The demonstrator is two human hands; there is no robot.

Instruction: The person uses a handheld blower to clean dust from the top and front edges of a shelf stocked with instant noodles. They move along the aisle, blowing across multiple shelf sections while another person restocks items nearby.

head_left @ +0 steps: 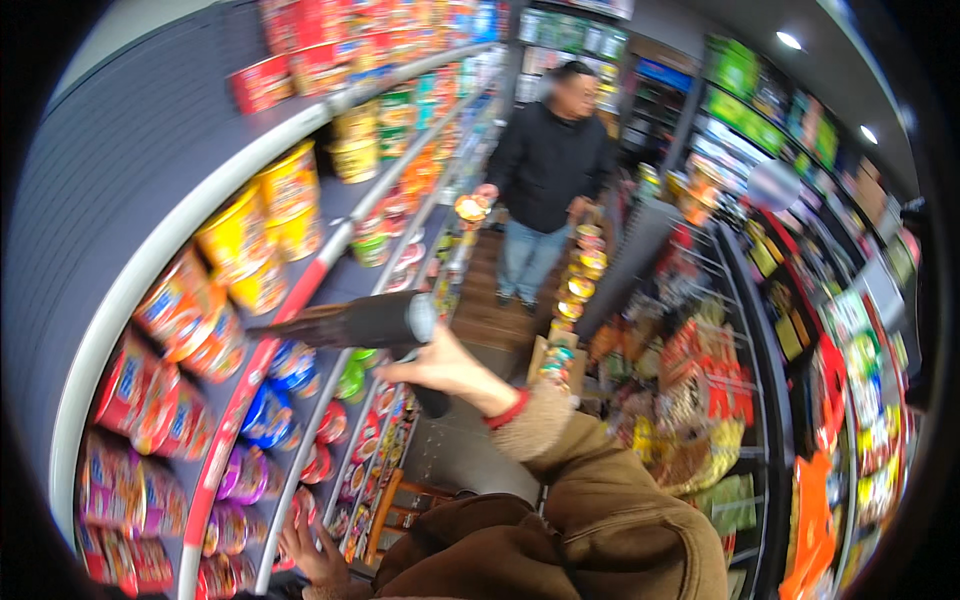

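My right hand (442, 364) grips a dark brush or duster (352, 322); motion blur hides its exact kind. Its dark, thin end points left, in front of the shelf's red-and-white edge strip (289, 311). My left hand (319, 551) is low at the lower shelves, fingers spread, by a red instant noodle cup (302, 504); whether it touches the cup or the shelf rail I cannot tell. Yellow noodle tubs (240, 240), orange tubs (187, 315) and red tubs (150, 397) stand stacked on the upper shelf. Blue cups (268, 412) and purple cups (247, 474) sit one level down.
A person (555, 157) in a dark jacket stands in the aisle, holding a bowl-shaped pack (472, 208). A row of stacked tubs (577, 285) runs along the aisle. Bagged goods hang on a wire rack (705, 390) at right. A wooden stool (390, 510) stands near my legs.
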